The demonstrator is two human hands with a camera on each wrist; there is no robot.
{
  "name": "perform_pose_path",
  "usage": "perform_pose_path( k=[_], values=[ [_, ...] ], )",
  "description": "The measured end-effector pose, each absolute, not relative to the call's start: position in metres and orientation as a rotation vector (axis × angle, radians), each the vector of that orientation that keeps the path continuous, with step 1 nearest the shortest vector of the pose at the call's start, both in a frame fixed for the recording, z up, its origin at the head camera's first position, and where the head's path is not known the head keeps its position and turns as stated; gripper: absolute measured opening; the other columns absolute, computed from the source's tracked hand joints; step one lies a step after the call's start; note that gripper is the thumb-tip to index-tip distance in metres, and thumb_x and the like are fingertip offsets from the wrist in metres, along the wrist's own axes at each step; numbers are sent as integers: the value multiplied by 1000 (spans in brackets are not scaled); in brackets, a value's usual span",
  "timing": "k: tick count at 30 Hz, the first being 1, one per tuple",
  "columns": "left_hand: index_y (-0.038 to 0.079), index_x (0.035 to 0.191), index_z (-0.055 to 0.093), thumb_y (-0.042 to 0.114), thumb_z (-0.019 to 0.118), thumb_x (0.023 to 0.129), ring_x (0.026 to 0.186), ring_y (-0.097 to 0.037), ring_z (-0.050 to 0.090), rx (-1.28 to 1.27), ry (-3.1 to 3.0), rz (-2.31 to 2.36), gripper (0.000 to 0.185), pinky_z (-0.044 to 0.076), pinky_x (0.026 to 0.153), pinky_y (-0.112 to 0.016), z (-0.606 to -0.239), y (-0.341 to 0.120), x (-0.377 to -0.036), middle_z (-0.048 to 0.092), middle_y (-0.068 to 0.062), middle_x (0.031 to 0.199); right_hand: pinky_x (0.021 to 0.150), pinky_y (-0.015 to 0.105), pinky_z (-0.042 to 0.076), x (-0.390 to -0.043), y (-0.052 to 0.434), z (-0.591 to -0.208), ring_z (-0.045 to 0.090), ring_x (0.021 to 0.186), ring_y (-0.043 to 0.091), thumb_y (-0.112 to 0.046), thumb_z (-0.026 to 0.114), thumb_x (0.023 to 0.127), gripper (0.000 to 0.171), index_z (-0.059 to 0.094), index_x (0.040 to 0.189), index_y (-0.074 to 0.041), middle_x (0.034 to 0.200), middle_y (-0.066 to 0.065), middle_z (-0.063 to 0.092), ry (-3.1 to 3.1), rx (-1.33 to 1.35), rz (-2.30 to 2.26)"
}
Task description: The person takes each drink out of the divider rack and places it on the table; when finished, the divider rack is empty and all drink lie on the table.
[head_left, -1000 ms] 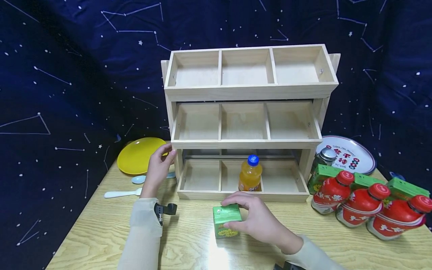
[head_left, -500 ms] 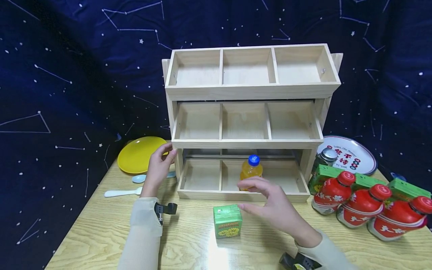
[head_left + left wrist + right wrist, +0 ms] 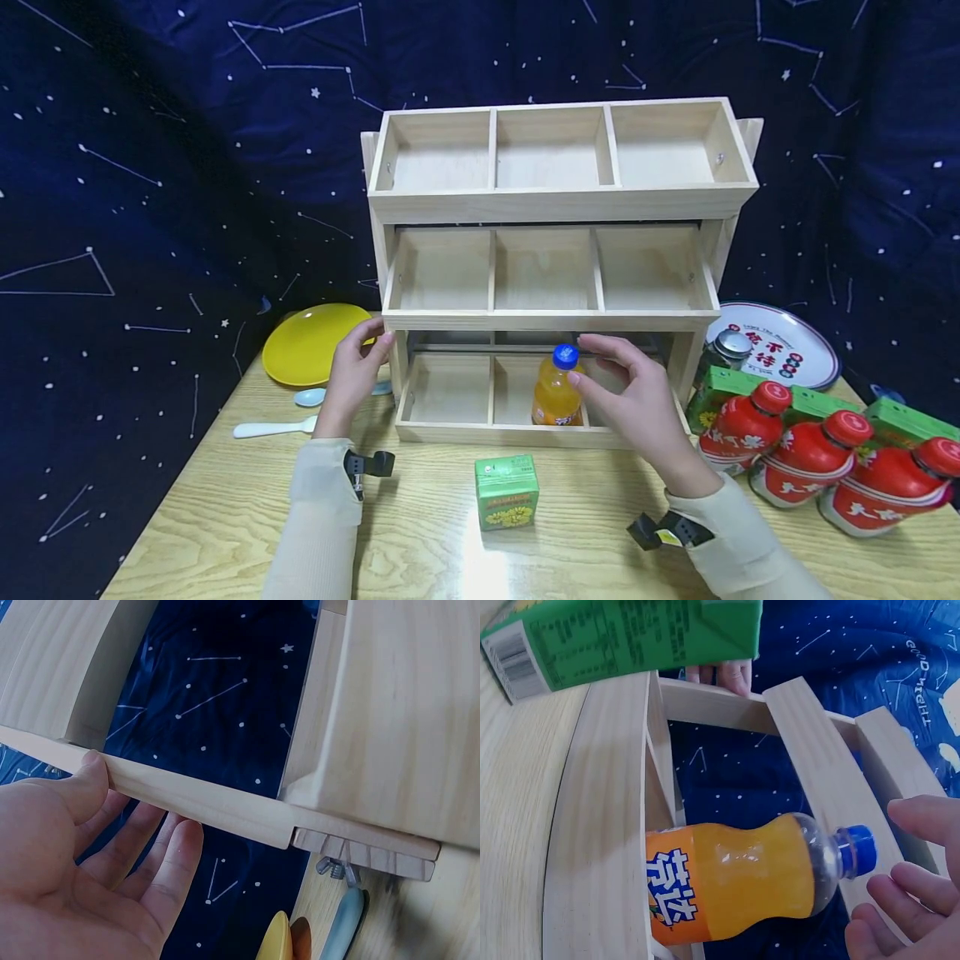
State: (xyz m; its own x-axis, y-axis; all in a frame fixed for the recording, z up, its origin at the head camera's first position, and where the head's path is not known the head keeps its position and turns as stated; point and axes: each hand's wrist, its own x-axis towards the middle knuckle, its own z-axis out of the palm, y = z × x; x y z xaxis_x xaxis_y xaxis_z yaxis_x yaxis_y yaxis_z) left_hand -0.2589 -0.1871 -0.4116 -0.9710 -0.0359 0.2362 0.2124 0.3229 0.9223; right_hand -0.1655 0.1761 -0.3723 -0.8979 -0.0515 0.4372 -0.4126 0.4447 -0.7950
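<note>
A three-tier wooden rack [image 3: 551,317] stands on the table. An orange soda bottle [image 3: 557,390] with a blue cap stands in the middle compartment of its bottom tier. My right hand [image 3: 588,362] hovers open just right of the cap; in the right wrist view its fingers [image 3: 911,896] sit spread beside the bottle [image 3: 735,881]. My left hand [image 3: 372,343] rests on the rack's left post, thumb on the wooden edge [image 3: 202,802] and fingers [image 3: 169,859] straight behind it. A green drink carton [image 3: 507,492] stands alone on the table in front of the rack.
A yellow plate [image 3: 311,343] and two spoons [image 3: 273,429] lie left of the rack. To the right stand three red bottles [image 3: 806,454], green cartons [image 3: 720,387], a lidded jar [image 3: 726,346] and a patterned plate [image 3: 780,346]. Starry blue cloth hangs behind.
My right hand let go of the green carton, rose and moved back and right to the orange bottle's cap. The carton stays on the table. My left hand kept still.
</note>
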Motion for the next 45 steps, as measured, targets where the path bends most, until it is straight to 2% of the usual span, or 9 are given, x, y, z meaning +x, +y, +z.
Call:
perform_pose_path(
  k=[4, 10, 13, 21, 29, 36, 45],
  values=[
    [10, 140, 54, 27, 57, 101, 116, -31, 60, -150, -2382, -1702, 42, 54, 94, -42, -412, -187, -259, 58, -13, 131, 99, 26, 47, -174, 174, -377, 57, 122, 28, -15, 77, 88, 46, 61, 131, -8, 131, 6, 59, -2366, 413, 1518],
    [11, 140, 54, 30, 57, 101, 117, -30, 59, -129, -2386, -1701, 44, 54, 94, -42, -414, -187, -259, 57, -12, 132, 96, 43, 50, -184, 168, -384, 59, 120, 32, -16, 75, 90, 47, 59, 133, -7, 131, 11, 59, -2378, 444, 1580],
    [11, 140, 54, 29, 57, 101, 117, -30, 59, -128, -2388, -1703, 43, 54, 95, -42, -414, -187, -259, 57, -12, 132, 97, 44, 50, -187, 166, -387, 59, 119, 33, -15, 73, 91, 43, 60, 132, -6, 130, 13, 60, -2378, 438, 1574],
    [8, 140, 53, 26, 57, 101, 116, -30, 59, -133, -2386, -1718, 42, 54, 94, -40, -411, -186, -257, 57, -13, 132, 102, 42, 46, -188, 162, -393, 61, 117, 29, -7, 73, 89, 34, 66, 122, -2, 123, 14, 65, -2283, 385, 1577],
    [8, 140, 53, 28, 57, 101, 117, -30, 59, -147, -2382, -1713, 43, 54, 95, -41, -411, -187, -259, 57, -13, 131, 99, 24, 47, -184, 159, -385, 65, 111, 16, 5, 74, 83, 36, 68, 119, 0, 116, 11, 69, -2081, 452, 1569],
    [9, 140, 53, 28, 57, 101, 118, -31, 59, -135, -2387, -1719, 43, 53, 95, -42, -411, -187, -260, 57, -13, 132, 93, 24, 51, -166, 165, -365, 66, 107, 13, 13, 70, 83, 39, 67, 120, 0, 116, 15, 68, -2021, 514, 1568],
    [9, 140, 53, 29, 57, 101, 117, -30, 59, -137, -2386, -1710, 44, 53, 95, -41, -411, -187, -259, 57, -13, 132, 91, 22, 51, -136, 182, -361, 65, 107, 10, 12, 69, 85, 37, 66, 121, 2, 116, 17, 68, -2146, 510, 1555]
  ],
)
